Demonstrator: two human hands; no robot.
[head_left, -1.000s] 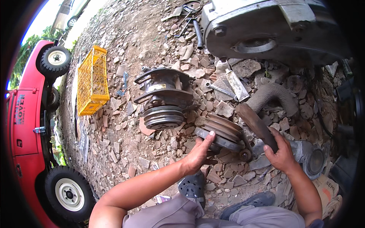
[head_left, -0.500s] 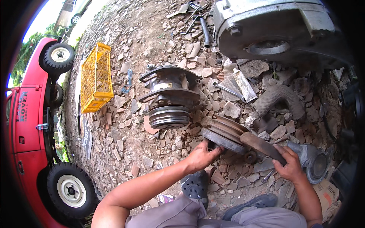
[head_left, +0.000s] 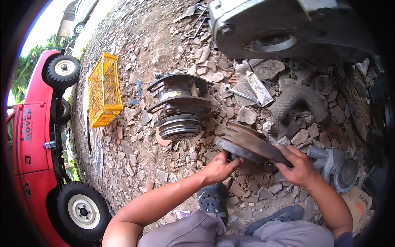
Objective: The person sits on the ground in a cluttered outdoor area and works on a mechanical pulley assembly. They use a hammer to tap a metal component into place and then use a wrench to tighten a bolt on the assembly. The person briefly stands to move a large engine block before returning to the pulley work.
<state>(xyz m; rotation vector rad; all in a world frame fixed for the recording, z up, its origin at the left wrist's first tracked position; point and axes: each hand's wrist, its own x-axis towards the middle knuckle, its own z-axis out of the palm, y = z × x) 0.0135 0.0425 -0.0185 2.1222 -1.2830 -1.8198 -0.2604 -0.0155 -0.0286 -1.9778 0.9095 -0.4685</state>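
My left hand [head_left: 220,168] is closed on the near lower edge of a grooved metal pulley [head_left: 238,150], which is tilted on the stony ground. My right hand [head_left: 299,166] grips a flat, dark bar [head_left: 265,145], blurred by motion. The bar lies across the pulley's grooved side and covers part of it; I cannot tell whether they touch. A small round metal piece [head_left: 270,166] shows beneath the bar, close to my right fingers. Beyond my left hand stands a dark machine part [head_left: 177,95] with its own grooved pulley [head_left: 180,126] at the near end.
Rubble surrounds everything. A large metal housing [head_left: 271,29] fills the far right, near a wrench [head_left: 242,96], a white tube [head_left: 259,88] and a curved hose [head_left: 298,102]. A grey casting [head_left: 339,168] lies beside my right forearm. Left are a yellow crate [head_left: 105,90] and red vehicle [head_left: 39,144].
My right hand has moved left and slightly away from me, carrying the bar across the pulley. My left hand keeps its hold on the pulley. The whole view has shifted slightly.
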